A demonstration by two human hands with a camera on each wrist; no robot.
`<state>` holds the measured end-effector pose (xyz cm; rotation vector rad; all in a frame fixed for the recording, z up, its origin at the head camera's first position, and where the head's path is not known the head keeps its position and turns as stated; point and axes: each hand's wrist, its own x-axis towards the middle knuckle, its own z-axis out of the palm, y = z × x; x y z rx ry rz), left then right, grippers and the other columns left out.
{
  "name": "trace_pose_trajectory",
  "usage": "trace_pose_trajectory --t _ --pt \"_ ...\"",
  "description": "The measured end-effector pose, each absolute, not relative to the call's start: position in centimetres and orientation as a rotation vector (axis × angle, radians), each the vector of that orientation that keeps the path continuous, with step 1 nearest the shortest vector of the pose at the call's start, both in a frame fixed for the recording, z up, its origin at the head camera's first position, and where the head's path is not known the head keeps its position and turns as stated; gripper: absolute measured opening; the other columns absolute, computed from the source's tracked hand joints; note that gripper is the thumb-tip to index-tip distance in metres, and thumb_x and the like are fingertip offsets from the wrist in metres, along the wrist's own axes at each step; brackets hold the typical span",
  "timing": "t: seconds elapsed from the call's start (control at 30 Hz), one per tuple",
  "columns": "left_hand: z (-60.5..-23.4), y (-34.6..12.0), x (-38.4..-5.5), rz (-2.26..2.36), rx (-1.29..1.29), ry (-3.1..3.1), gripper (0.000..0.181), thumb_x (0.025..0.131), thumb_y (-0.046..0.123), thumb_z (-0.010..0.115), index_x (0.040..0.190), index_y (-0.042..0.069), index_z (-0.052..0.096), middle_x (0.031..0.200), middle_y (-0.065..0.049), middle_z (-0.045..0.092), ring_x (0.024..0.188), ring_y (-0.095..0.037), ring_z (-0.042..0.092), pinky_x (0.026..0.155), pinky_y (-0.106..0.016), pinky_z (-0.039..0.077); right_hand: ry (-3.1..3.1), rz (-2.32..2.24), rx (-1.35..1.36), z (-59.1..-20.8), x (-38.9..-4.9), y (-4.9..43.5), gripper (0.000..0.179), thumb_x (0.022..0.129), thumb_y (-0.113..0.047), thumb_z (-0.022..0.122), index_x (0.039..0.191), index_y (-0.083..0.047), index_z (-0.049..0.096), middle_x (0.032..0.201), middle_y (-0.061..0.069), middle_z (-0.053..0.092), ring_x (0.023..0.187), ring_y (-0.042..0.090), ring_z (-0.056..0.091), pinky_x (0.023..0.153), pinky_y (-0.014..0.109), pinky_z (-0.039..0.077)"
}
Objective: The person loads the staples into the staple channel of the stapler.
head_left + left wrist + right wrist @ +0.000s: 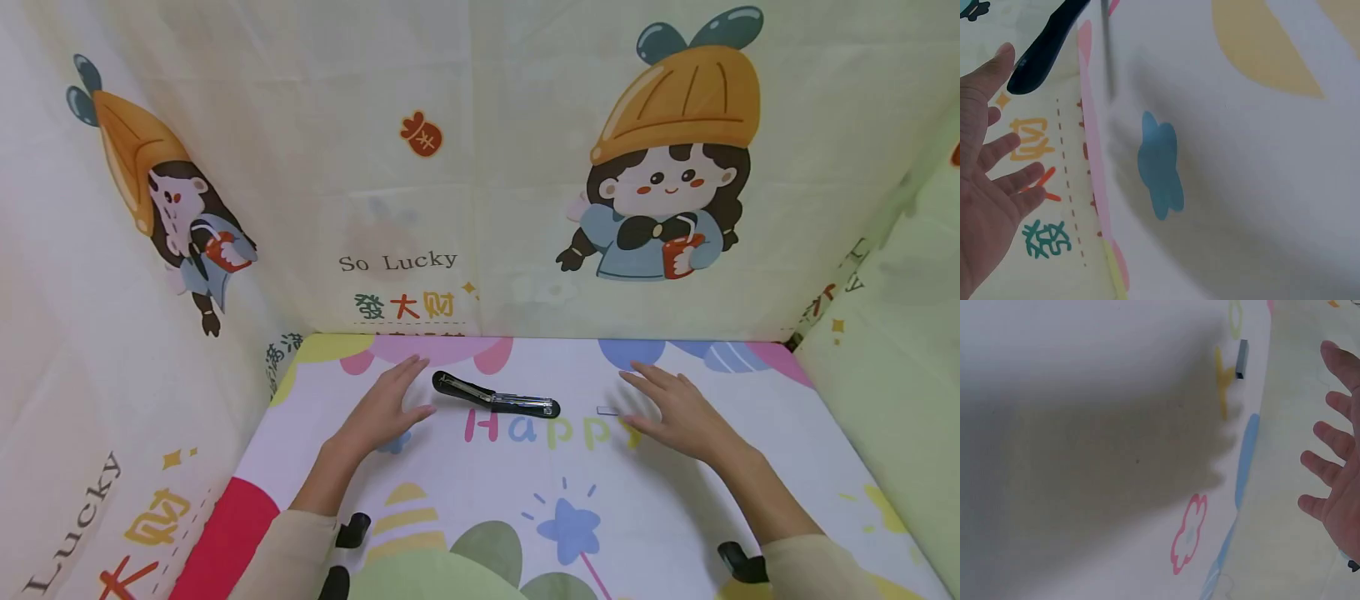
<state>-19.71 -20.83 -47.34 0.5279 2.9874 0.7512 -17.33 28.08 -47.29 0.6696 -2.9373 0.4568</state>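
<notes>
Cloth (517, 175) rises behind the table (480, 471) bearing a stapler (525, 406) and grey strip (1242, 359).

On the tabletop (435, 462) before you, the stapler (492, 402) lay between your two hands, its left end farther from you than its right. Your left hand (384, 408) was near it on the left; your right hand (684, 410) was well apart on its right. The staple strip (607, 411) lay between stapler and right hand, near that thumb. The printed word (551, 431) was on your side of the stapler. Cloth (517, 192) hung behind the tabletop and along both sides.
</notes>
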Motion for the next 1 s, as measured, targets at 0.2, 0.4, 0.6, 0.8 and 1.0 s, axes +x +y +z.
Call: trace_pose_trajectory --t 0.2,0.4,0.6,0.8,1.0 --pt "-47.8 -19.9 -20.1 1.124 0.465 2.848 0.078 0.089 0.022 0.083 0.156 0.016 0.044 0.159 -0.008 0.048 0.148 -0.034 0.043 0.120 -0.056 0.039 -2.949 0.691 0.693 -48.6 -17.8 28.0 0.067 0.092 -0.032 0.078 0.149 -0.006 0.054 0.155 0.021 0.049 0.141 0.048 0.045 0.111 0.070 0.040" --pt "-48.4 -19.1 -20.4 1.348 0.409 2.726 0.071 0.089 0.011 0.081 0.152 0.016 0.049 0.155 -0.008 0.053 0.143 -0.034 0.049 0.117 -0.054 0.043 -2.899 0.809 0.706 -49.8 -18.3 28.2 0.063 0.091 -0.028 0.080 0.145 -0.004 0.057 0.147 0.022 0.057 0.137 0.047 0.050 0.110 0.068 0.042" --pt "-48.8 -18.3 -20.8 1.558 0.340 2.590 0.060 0.093 -0.001 0.073 0.147 0.014 0.054 0.152 -0.009 0.056 0.142 -0.035 0.051 0.115 -0.050 0.045 -2.862 0.843 0.681 -50.3 -18.8 28.3 0.059 0.088 -0.019 0.082 0.141 -0.003 0.061 0.140 0.022 0.062 0.132 0.046 0.055 0.108 0.065 0.045" --pt "-49.5 -17.7 -21.3 1.675 0.338 2.522 0.057 0.091 -0.006 0.073 0.144 0.008 0.057 0.144 -0.013 0.060 0.137 -0.036 0.055 0.113 -0.051 0.048 -2.894 0.947 0.609 -50.9 -19.0 28.4 0.056 0.090 -0.021 0.082 0.139 -0.003 0.062 0.138 0.021 0.063 0.127 0.045 0.059 0.105 0.064 0.049" --pt "-49.9 -17.3 -21.7 1.744 0.304 2.485 0.053 0.092 -0.006 0.072 0.141 0.006 0.059 0.138 -0.015 0.063 0.143 -0.031 0.049 0.114 -0.043 0.047 -2.821 0.989 0.618 -51.6 -19.2 28.2 0.051 0.087 -0.019 0.084 0.132 -0.002 0.067 0.130 0.017 0.069 0.110 0.036 0.068 0.095 0.051 0.058"
